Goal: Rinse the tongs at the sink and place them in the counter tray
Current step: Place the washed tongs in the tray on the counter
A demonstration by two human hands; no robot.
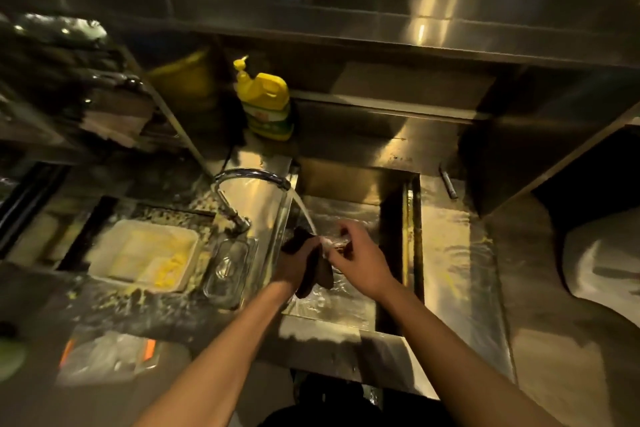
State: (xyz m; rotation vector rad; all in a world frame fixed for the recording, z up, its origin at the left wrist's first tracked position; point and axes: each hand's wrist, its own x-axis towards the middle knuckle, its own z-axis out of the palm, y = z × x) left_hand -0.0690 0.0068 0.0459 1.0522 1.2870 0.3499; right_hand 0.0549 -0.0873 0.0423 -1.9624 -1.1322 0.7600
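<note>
Both my hands are over the steel sink (346,305), under the stream of water (304,211) from the curved tap (249,177). My left hand (296,265) grips a dark piece (317,276) that hangs down from it; it looks like the dark end of the tongs, though blur keeps me from being sure. My right hand (360,260) pinches a small shiny metal part (339,246) right beside it, where the water lands. The white counter tray (114,263), smeared with yellow residue, sits to the left of the sink.
A clear plastic lid (228,270) lies between the tray and the sink. A yellow detergent bottle (266,100) stands behind the tap. Yellow splatter covers the dark counter (138,305) around the tray. Steel shelves run above, and a steel drainboard (460,270) lies right of the basin.
</note>
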